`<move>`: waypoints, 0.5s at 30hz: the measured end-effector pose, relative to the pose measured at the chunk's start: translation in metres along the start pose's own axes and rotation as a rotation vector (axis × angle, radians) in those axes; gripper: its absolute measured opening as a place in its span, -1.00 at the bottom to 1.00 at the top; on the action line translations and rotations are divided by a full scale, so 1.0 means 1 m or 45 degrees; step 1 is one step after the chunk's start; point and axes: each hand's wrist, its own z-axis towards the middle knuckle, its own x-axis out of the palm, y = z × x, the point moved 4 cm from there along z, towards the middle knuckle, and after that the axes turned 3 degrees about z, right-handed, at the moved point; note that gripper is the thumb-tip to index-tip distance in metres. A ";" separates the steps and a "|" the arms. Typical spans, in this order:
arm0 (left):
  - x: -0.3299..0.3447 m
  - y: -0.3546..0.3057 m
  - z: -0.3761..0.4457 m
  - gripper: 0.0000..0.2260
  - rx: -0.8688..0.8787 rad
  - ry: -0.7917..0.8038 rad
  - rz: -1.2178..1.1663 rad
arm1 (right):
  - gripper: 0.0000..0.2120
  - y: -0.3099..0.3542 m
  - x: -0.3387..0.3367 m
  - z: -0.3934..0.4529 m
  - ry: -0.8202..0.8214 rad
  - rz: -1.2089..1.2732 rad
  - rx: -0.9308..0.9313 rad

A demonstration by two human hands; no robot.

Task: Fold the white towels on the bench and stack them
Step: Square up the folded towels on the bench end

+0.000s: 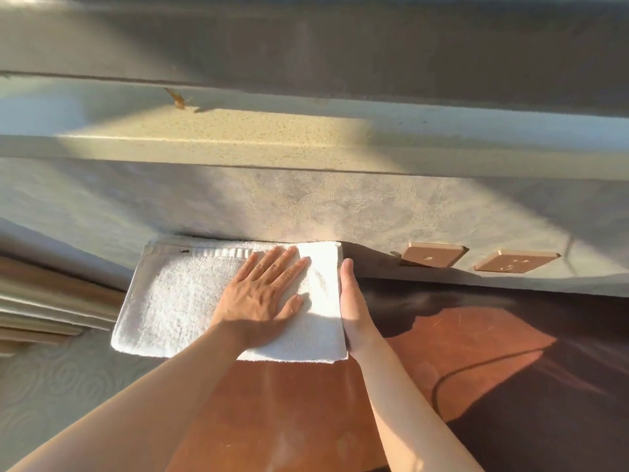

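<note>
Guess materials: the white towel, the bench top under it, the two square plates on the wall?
White towel: looks like cotton terry, with a looped nubby pile and a flat woven band. Bench top: probably smooth leather or vinyl; reddish-brown with a soft sheen. Square plates: probably matte tan plastic.

We seem to be in a furnished room, perhaps a hotel or home. We see patterned wallpaper [340, 206], two wall socket plates [432, 255], a wooden bench top [306, 403] in low sunlight, and stepped wooden trim [51, 301] at left.
</note>
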 end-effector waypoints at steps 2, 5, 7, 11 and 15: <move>-0.002 -0.002 -0.003 -0.44 -0.006 0.003 0.000 | -0.22 0.023 0.013 -0.014 -0.171 -0.433 -0.322; -0.010 -0.004 -0.005 -0.46 -0.011 -0.026 -0.031 | -0.30 0.042 0.050 -0.041 -0.262 -1.180 -0.839; -0.010 0.002 -0.010 -0.47 -0.079 -0.014 -0.029 | -0.38 0.026 0.071 -0.040 -0.125 -1.625 -0.861; -0.012 0.031 -0.036 -0.40 -0.244 -0.090 -0.137 | -0.39 -0.006 0.059 -0.025 -0.202 -2.097 -0.612; -0.006 0.094 -0.072 -0.42 -0.386 -0.095 -0.168 | -0.31 -0.005 0.054 -0.022 -0.284 -2.288 -0.728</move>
